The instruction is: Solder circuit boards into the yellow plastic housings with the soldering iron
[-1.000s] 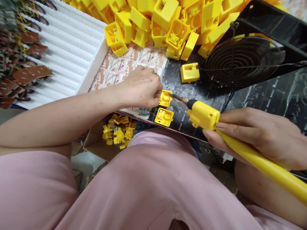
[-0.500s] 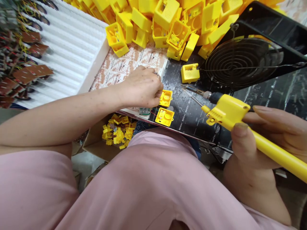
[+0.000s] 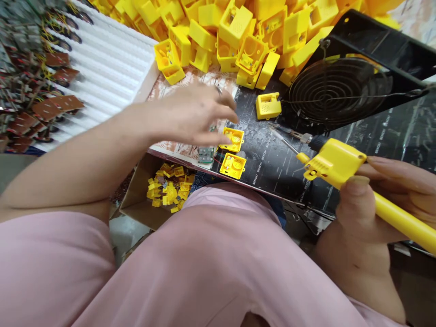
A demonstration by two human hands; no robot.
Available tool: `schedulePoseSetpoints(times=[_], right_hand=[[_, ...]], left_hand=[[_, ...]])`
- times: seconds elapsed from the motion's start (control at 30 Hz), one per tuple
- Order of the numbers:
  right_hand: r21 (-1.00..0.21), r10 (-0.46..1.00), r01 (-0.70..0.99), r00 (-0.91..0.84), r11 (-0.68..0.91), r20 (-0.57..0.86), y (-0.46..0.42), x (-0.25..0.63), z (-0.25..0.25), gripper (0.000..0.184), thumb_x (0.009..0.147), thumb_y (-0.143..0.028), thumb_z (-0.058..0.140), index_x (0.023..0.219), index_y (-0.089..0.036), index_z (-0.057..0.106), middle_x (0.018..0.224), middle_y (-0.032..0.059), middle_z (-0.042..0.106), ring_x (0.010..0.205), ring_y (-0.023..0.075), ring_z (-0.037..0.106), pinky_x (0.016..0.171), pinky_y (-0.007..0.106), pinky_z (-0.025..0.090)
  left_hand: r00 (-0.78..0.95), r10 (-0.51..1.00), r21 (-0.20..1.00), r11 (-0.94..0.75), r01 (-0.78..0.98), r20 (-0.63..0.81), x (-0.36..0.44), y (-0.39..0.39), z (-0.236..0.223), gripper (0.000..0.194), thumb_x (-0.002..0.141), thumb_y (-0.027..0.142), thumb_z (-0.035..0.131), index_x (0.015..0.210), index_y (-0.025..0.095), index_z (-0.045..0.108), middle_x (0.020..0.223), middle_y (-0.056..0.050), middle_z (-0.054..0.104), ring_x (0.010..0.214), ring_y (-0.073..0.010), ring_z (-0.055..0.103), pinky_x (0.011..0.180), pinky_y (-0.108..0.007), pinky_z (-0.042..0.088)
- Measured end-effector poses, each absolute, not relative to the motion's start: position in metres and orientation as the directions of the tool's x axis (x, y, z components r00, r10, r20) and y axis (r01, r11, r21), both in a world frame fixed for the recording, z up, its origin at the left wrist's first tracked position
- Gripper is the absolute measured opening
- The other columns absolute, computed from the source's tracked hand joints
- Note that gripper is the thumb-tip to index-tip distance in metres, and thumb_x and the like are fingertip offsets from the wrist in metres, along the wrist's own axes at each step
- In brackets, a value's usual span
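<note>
My right hand [image 3: 378,200] grips a yellow soldering iron [image 3: 337,161], its metal tip and thin feed tube pointing left over the black mat. My left hand [image 3: 200,116], a little blurred, hovers with fingers apart and nothing in them. Beneath its fingertips lies an open yellow plastic case [image 3: 235,140], partly covered by them. Nearer the table edge sits a second open yellow case [image 3: 233,166] with a red wire running left. Left of the cases rests a small green circuit board [image 3: 206,155], partly under the hand. One yellow case [image 3: 269,106] stands alone beyond the iron tip.
Yellow cases [image 3: 238,22] are heaped at the back. A black fan [image 3: 340,86] with a wire guard stands at back right. The white foam tray [image 3: 112,50] at left holds brown boards [image 3: 56,106] with wires. Below the edge, a cardboard box [image 3: 136,200] contains small yellow parts.
My left hand has lifted off the upper open case and its fingers have spread. The soldering iron has shifted slightly right and down in my right hand.
</note>
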State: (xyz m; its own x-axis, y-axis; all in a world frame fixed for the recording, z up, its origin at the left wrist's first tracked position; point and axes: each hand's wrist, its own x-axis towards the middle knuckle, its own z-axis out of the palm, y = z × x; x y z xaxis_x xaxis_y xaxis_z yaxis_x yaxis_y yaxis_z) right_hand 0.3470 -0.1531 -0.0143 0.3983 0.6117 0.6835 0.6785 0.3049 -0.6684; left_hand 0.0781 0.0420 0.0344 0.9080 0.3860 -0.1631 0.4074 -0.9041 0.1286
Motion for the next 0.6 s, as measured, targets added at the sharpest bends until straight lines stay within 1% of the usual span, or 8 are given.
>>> schedulePoseSetpoints(times=[0.07, 0.13, 0.23, 0.3, 0.37, 0.47, 0.53, 0.6], right_hand=[[-0.674, 0.577, 0.677, 0.435, 0.296, 0.691, -0.153, 0.349, -0.017, 0.033, 0.084, -0.048, 0.093, 0.115, -0.037, 0.085, 0.091, 0.0035, 0.085, 0.067, 0.018, 0.076, 0.063, 0.034, 0.065], [-0.693, 0.55, 0.666, 0.482, 0.276, 0.682, -0.153, 0.35, -0.019, 0.034, 0.082, -0.052, 0.093, 0.111, -0.037, 0.086, 0.088, 0.0047, 0.085, 0.063, 0.0203, 0.075, 0.058, 0.037, 0.062], [-0.714, 0.548, 0.657, 0.514, 0.243, 0.66, -0.152, 0.351, -0.022, 0.035, 0.077, -0.053, 0.096, 0.107, -0.038, 0.087, 0.083, 0.0052, 0.084, 0.06, 0.0212, 0.074, 0.052, 0.035, 0.057], [-0.703, 0.551, 0.661, 0.496, 0.262, 0.671, -0.151, 0.351, -0.023, 0.035, 0.075, -0.051, 0.096, 0.106, -0.038, 0.087, 0.079, 0.0046, 0.083, 0.056, 0.0196, 0.071, 0.049, 0.033, 0.053], [-0.706, 0.577, 0.655, 0.477, 0.271, 0.664, -0.15, 0.349, -0.024, 0.037, 0.074, -0.049, 0.096, 0.108, -0.038, 0.087, 0.08, 0.0037, 0.083, 0.057, 0.0207, 0.072, 0.048, 0.034, 0.053], [-0.725, 0.646, 0.66, 0.467, 0.2, 0.604, -0.152, 0.342, -0.023, 0.037, 0.075, -0.047, 0.095, 0.109, -0.035, 0.086, 0.084, 0.0024, 0.084, 0.053, 0.0198, 0.07, 0.044, 0.034, 0.05], [-0.724, 0.662, 0.661, 0.455, 0.197, 0.596, -0.151, 0.339, -0.023, 0.034, 0.076, -0.043, 0.094, 0.107, -0.032, 0.086, 0.085, 0.0019, 0.084, 0.05, 0.0177, 0.067, 0.043, 0.032, 0.048], [-0.695, 0.634, 0.656, 0.409, 0.296, 0.656, -0.147, 0.338, -0.025, 0.034, 0.077, -0.038, 0.094, 0.109, -0.031, 0.086, 0.085, 0.0015, 0.084, 0.054, 0.0186, 0.069, 0.048, 0.033, 0.054]], left_hand=[[0.968, 0.225, 0.274, -0.929, 0.248, -0.113, 0.079, 0.029, 0.022, 0.051, 0.101, 0.052, 0.068, 0.141, 0.021, 0.075, 0.165, -0.019, 0.057, 0.149, -0.0391, 0.057, 0.119, -0.058, 0.051], [0.981, 0.157, 0.347, -0.919, 0.188, -0.115, 0.07, 0.019, 0.018, 0.038, 0.102, 0.041, 0.068, 0.135, 0.022, 0.078, 0.16, -0.018, 0.063, 0.15, -0.036, 0.057, 0.12, -0.05, 0.052], [0.934, 0.129, 0.455, -0.846, 0.279, -0.333, 0.042, 0.02, 0.036, 0.019, 0.102, 0.029, 0.066, 0.103, 0.026, 0.085, 0.115, -0.007, 0.084, 0.106, -0.0225, 0.078, 0.094, -0.029, 0.059], [0.865, 0.116, 0.497, -0.778, 0.385, -0.489, 0.023, 0.032, 0.053, 0.023, 0.102, 0.032, 0.064, 0.091, 0.027, 0.084, 0.09, 0.0, 0.083, 0.082, -0.017, 0.076, 0.078, -0.025, 0.056], [0.823, 0.316, 0.412, -0.746, 0.523, -0.472, 0.013, 0.053, 0.061, 0.027, 0.103, 0.035, 0.059, 0.096, 0.024, 0.082, 0.088, 0.0, 0.081, 0.082, -0.0173, 0.074, 0.081, -0.028, 0.055], [0.579, 0.806, 0.16, -0.56, 0.813, -0.12, 0.016, 0.097, 0.044, 0.041, 0.106, 0.042, 0.048, 0.134, 0.022, 0.071, 0.116, -0.004, 0.079, 0.12, -0.0245, 0.066, 0.11, -0.044, 0.047], [0.385, 0.922, 0.101, -0.381, 0.919, -0.033, 0.025, 0.124, 0.018, 0.054, 0.109, 0.052, 0.039, 0.152, 0.024, 0.056, 0.132, -0.005, 0.073, 0.135, -0.0254, 0.052, 0.118, -0.048, 0.039], [0.274, 0.962, 0.09, -0.273, 0.958, 0.009, 0.033, 0.139, -0.01, 0.071, 0.108, 0.063, 0.038, 0.165, 0.022, 0.037, 0.143, -0.004, 0.067, 0.137, -0.0264, 0.043, 0.116, -0.052, 0.036]])
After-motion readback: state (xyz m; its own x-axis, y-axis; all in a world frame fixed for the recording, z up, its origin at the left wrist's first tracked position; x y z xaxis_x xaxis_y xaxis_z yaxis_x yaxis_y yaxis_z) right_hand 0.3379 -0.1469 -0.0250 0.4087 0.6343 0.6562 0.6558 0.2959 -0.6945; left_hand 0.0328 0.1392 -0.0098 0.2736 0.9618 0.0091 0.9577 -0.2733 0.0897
